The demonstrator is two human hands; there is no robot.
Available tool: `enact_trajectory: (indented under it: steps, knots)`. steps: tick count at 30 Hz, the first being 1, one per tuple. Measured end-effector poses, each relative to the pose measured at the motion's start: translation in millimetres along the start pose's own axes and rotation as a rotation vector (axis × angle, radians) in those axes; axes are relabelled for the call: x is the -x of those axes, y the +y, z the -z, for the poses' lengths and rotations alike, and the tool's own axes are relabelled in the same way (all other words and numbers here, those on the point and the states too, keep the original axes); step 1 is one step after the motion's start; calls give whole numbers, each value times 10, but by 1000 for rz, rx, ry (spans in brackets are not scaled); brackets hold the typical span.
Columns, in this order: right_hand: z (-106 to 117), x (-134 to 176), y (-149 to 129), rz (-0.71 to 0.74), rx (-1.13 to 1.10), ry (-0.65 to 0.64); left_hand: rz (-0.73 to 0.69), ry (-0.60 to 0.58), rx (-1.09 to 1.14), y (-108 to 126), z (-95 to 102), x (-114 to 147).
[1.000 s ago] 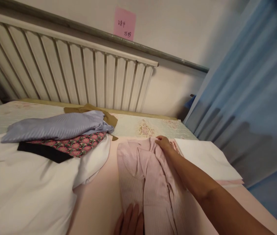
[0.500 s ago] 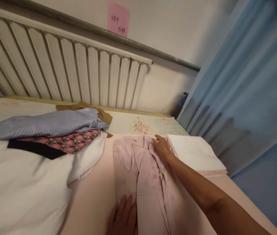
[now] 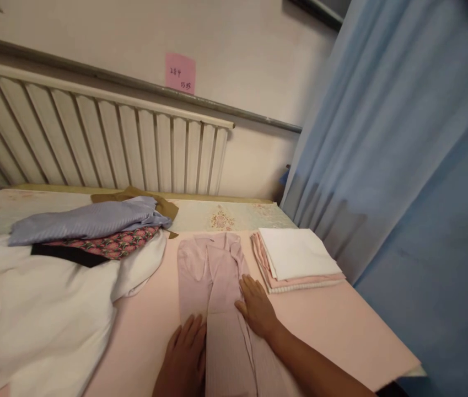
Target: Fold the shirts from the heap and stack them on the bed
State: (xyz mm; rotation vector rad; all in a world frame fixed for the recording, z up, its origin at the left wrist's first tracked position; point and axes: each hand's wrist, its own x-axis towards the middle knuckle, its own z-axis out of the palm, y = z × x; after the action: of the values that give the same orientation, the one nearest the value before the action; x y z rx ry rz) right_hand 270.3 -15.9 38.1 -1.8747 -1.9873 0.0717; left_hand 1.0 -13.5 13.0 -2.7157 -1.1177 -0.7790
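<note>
A pale pink-mauve ribbed garment (image 3: pixel 224 336), seemingly a shirt, lies lengthwise with its sides folded inward and its collar end away from me. My left hand (image 3: pixel 186 350) rests flat on its left edge near the bottom of the view, fingers stretched out. On the right edge, about halfway along, lies my right hand (image 3: pixel 256 306), open, with the thumb apart and fingertips on the cloth. Neither hand grips anything. The lower end of the garment runs out of view.
Folded white, pink and striped cloths form a stack (image 3: pixel 300 253) at the right. To the left lie a white garment (image 3: pixel 52 309), a patterned cloth (image 3: pixel 122 242), a blue-grey cloth (image 3: pixel 89 220) and a brown one (image 3: pixel 134 194). A radiator (image 3: pixel 134 149) and blue curtain (image 3: pixel 361 138) border the table.
My right hand has come down from the collar end to the middle of the garment's right edge. The left hand stays on the left edge. The camera view has shifted, showing more wall.
</note>
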Motion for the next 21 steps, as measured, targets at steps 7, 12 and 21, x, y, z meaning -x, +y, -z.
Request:
enact_trajectory:
  steps: [7, 12, 21]
  knots:
    - [17, 64, -10, -60, -56, 82, 63, -61, 20, 62, 144, -9]
    - [97, 410, -64, -95, -125, 68, 175, -50, 24, 158, 252, 77]
    - [245, 1196, 59, 154, -97, 57, 236, -27, -59, 312, 198, 573]
